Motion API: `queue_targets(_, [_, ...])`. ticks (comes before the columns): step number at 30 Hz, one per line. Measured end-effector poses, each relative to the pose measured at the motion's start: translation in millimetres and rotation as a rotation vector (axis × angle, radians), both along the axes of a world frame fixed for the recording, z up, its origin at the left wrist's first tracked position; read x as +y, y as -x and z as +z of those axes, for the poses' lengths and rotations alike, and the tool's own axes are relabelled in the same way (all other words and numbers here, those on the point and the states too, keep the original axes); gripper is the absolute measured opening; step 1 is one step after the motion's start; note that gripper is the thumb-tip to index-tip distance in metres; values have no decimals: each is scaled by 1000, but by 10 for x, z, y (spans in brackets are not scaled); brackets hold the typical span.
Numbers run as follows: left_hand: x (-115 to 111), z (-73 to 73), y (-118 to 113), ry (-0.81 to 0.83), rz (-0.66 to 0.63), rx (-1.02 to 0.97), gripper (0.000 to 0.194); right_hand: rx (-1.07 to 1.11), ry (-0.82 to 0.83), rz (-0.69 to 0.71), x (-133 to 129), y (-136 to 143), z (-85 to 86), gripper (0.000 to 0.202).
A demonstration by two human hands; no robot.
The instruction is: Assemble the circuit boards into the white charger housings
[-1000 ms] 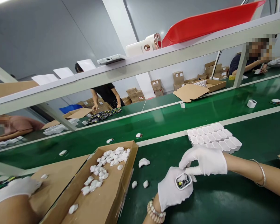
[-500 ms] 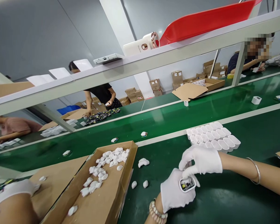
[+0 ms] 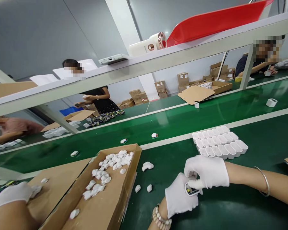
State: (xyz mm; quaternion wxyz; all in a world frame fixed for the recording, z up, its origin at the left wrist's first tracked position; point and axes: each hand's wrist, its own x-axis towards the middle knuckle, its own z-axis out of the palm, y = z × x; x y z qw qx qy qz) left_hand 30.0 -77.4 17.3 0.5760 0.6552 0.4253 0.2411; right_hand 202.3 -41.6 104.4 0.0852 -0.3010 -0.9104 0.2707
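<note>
My gloved left hand (image 3: 180, 196), with a beaded bracelet at the wrist, is closed around a small white plastic housing (image 3: 191, 190). Dark and yellow electronic parts show in the housing's open end. From above, my gloved right hand (image 3: 206, 171) bends over it, fingers curled and fingertips pressed at the opening; they hide part of the inside. Beyond the right hand stand rows of white plastic housings (image 3: 218, 140). Left of my hands, a few loose white pieces (image 3: 148, 166) lie on the green work surface (image 3: 220, 207).
A cardboard tray (image 3: 86, 210) with many white pieces lies to the left, beside a co-worker's gloved hand (image 3: 13, 196). Past the white strip runs a green conveyor belt (image 3: 134, 127) carrying small boards and housings. A shelf rail (image 3: 146, 68) crosses above; several co-workers are behind it.
My right fingertips have moved down over the housing's opening, covering more of it. Items on the belt have shifted right. The co-worker across the belt has straightened up and raised both hands.
</note>
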Motion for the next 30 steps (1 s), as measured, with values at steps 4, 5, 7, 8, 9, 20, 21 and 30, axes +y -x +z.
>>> queue_targets(4, [-105, 146, 53, 9, 25, 9, 28, 52, 10, -14, 14, 30, 2, 12])
queue_targets(5, [-143, 178, 66, 10, 30, 11, 27, 111, 68, -25, 41, 11, -2, 15])
queue_targets(7, [-205, 227, 81, 13, 37, 14, 24, 230, 208, -36, 108, -51, -15, 22])
queue_targets(8, [-218, 239, 79, 14, 41, 16, 24, 279, 259, -27, 142, -86, -24, 25])
queue_targets(9, [-214, 242, 68, 16, 46, 17, 23, 318, 286, -8, 172, -119, -33, 26])
queue_targets(20, [7, 19, -86, -66, 140, 46, 16, 157, 55, 100, 104, -104, 7, 19])
queue_targets(21, [-3, 8, -73, -80, 151, 56, 18, 98, 13, 108, 87, -96, 30, 16])
queue_targets(30, [141, 18, -193, -229, 401, 64, 20, 9, -42, -172, -130, 34, -21, 33])
